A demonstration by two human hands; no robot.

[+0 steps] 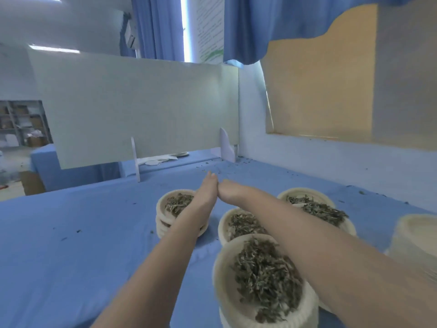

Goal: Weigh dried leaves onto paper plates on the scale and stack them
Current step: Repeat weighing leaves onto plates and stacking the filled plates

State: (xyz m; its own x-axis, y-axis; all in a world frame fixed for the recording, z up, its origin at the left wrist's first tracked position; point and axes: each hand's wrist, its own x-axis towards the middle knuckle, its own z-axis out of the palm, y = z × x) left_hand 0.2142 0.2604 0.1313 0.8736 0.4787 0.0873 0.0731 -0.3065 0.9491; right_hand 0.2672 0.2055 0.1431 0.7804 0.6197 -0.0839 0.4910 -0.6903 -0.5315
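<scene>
Both my arms reach forward over the blue table. My left hand (208, 188) has straight fingers pointing away, its edge toward the cloth. My right hand (229, 190) touches it on the right side, with its fingers bent down out of sight. The hands meet beyond the plates, near scattered leaf crumbs (212, 170). Paper plates of dried leaves stand below my arms: a stack at the left (176, 209), one plate in the middle (238, 224), a full stack nearest me (264, 280), and two more at the right (312, 204). No scale is in view.
A pile of empty paper plates (416, 242) stands at the right edge. A pale upright divider board (142, 110) on white feet closes the table's far side, and a wall runs along the right. Loose leaf bits dot the blue cloth (71, 245).
</scene>
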